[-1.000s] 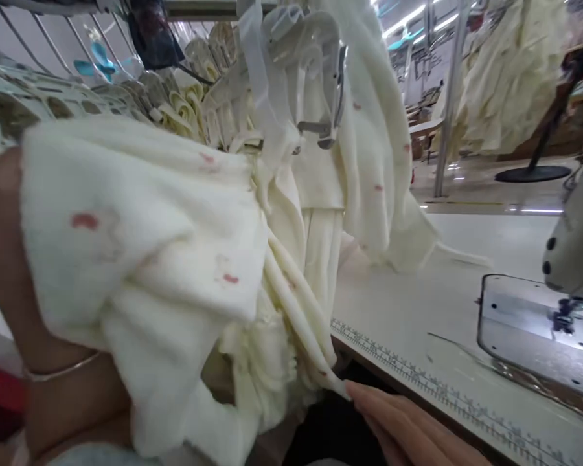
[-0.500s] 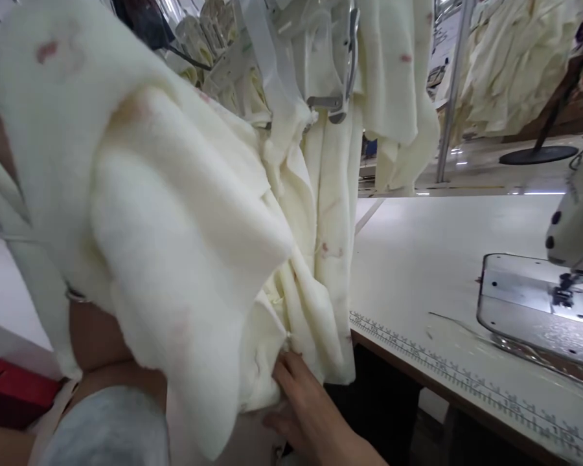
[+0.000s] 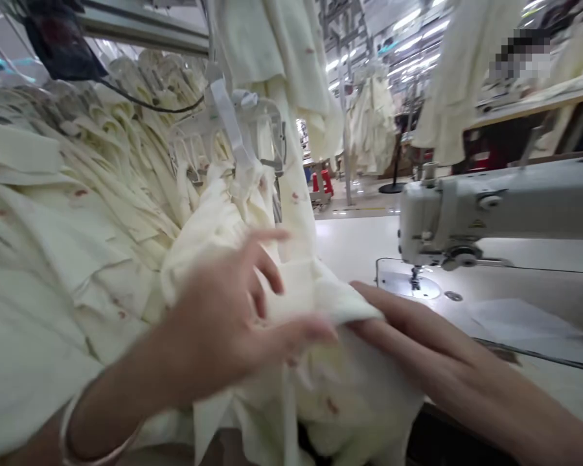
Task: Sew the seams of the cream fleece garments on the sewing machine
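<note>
A cream fabric garment (image 3: 337,298) with small reddish marks hangs in front of me from a clear clip hanger (image 3: 267,129). My left hand (image 3: 233,317), wearing a bracelet at the wrist, is over the front of the cloth. Its fingers are curved and spread, smeared a little by motion, and nothing shows between them. At the garment's right side, my right hand (image 3: 403,330) has a fold of the fabric between its fingers. The fingertips are partly covered by the cloth.
Many cream garments (image 3: 78,213) hang close together on the left. A sewing machine (image 3: 466,207) stands on a white table (image 3: 350,236) to the right. A dark cable (image 3: 150,107) sags above the hangers. More garments (image 3: 374,123) hang farther back.
My left arm has come out from behind the raised cloth, and the hand is now in front of it. My right hand has moved up to the garment's right edge. The view has turned rightward.
</note>
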`<state>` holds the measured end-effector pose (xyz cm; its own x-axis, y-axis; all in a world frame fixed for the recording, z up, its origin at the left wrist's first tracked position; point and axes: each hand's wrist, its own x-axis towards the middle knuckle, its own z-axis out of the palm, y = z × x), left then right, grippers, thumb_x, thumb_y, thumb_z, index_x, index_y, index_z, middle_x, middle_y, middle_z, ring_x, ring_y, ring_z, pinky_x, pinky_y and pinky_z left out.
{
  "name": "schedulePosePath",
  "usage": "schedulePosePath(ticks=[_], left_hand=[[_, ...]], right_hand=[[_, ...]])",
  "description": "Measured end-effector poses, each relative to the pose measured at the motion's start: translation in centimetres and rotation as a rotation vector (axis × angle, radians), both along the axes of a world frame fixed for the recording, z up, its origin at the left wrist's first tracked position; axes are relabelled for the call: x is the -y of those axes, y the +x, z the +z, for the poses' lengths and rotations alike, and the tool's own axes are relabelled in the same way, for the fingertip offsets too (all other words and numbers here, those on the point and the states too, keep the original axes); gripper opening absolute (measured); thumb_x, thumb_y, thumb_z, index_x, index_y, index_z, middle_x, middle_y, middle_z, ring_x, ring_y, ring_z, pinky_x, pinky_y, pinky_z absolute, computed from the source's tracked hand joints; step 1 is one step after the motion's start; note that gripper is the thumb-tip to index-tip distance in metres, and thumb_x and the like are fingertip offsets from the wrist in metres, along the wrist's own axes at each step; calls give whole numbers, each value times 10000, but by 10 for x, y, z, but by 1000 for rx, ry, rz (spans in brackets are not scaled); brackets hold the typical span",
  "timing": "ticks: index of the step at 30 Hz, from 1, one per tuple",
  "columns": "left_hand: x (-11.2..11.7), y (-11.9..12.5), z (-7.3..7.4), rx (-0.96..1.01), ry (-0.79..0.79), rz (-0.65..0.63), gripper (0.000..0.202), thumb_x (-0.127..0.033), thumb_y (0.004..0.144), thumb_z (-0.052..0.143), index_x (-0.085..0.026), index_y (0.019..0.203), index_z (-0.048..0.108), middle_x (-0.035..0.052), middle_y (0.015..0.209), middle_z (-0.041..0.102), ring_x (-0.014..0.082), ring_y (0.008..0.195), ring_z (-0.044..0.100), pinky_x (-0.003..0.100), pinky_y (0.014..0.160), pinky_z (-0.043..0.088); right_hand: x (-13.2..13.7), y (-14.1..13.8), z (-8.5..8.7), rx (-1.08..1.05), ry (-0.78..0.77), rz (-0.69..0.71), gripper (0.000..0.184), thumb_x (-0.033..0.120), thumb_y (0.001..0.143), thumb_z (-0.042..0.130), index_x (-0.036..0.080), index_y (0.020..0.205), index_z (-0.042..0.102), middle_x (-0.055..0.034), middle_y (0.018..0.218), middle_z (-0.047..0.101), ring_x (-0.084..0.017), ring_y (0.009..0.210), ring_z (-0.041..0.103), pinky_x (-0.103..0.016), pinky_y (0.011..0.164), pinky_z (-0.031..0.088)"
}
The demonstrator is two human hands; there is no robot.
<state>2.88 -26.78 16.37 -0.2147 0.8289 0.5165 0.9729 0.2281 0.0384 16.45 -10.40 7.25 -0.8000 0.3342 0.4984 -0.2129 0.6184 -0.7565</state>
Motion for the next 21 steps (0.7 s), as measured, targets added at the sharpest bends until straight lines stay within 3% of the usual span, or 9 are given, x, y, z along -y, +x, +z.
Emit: schedulePosePath(ticks=[2, 4, 6, 8, 10, 12, 14, 17, 21], left_hand=[[-17, 7, -34, 39, -289, -57, 503, -252, 794, 529, -178, 1280, 423, 36, 878, 657, 166, 670, 626, 280, 602, 517], [-31, 2, -47, 27, -320, 20, 485, -157, 758, 469, -168, 1243, 465, 42, 851, 656, 183, 699, 619, 308, 646, 497], [-38, -8, -40, 32, -222, 115, 443, -140, 733, 435, -186, 1160, 540, 21, 790, 648, 158, 640, 585, 284, 621, 457], [-36, -16, -24, 38, -137, 182, 353, -158, 717, 442, -214, 1018, 619, -11, 711, 629, 129, 573, 535, 253, 570, 406], [-30, -16, -9, 27, -88, 205, 252, -182, 715, 450, -221, 858, 653, -28, 659, 610, 113, 547, 504, 240, 546, 372], [-22, -10, -2, 5, -53, 213, 200, -209, 724, 458, -216, 780, 651, -38, 609, 584, 105, 524, 485, 234, 533, 356], [-12, -2, -5, -22, -35, 218, 178, -229, 736, 467, -215, 765, 642, -46, 567, 551, 101, 505, 477, 227, 526, 353], [6, 3, -19, -75, -93, 270, 182, -244, 747, 458, -227, 783, 636, -40, 633, 572, 105, 522, 501, 227, 527, 362], [44, -19, -32, -189, -210, 605, 238, -292, 768, 446, -250, 806, 677, 14, 809, 616, 150, 585, 556, 256, 518, 347]], right_hand=[[-14, -3, 20, 59, 36, 22, 265, 392, 847, 391, 230, 706, 547, 5, 618, 562, -155, 573, 555, -221, 466, 420], [-28, -3, 25, 144, 159, -99, 130, 293, 805, 420, 221, 763, 520, 27, 598, 507, -132, 535, 497, -218, 471, 363], [-41, -2, 18, 266, 343, -252, 87, 168, 774, 434, 208, 812, 502, 25, 651, 520, -132, 588, 497, -227, 536, 351], [-49, 0, 2, 380, 473, -347, 128, 85, 775, 414, 190, 789, 486, -20, 767, 559, -154, 724, 525, -248, 628, 358], [-53, -2, -16, 471, 502, -376, 139, 79, 794, 413, 179, 721, 476, -64, 846, 567, -184, 815, 531, -267, 653, 349], [-55, -7, -31, 572, 484, -372, 154, 127, 807, 446, 178, 668, 488, -58, 785, 573, -188, 749, 547, -265, 582, 320], [-58, -14, -36, 673, 466, -369, 181, 193, 832, 461, 180, 664, 526, -46, 718, 584, -185, 656, 557, -259, 521, 277], [-63, -21, -25, 749, 454, -413, 213, 237, 865, 437, 184, 716, 581, -76, 760, 625, -219, 660, 588, -263, 492, 259], [-45, -13, -8, 695, 511, -376, 211, 206, 836, 475, 199, 644, 563, -60, 701, 624, -214, 654, 592, -263, 483, 266]])
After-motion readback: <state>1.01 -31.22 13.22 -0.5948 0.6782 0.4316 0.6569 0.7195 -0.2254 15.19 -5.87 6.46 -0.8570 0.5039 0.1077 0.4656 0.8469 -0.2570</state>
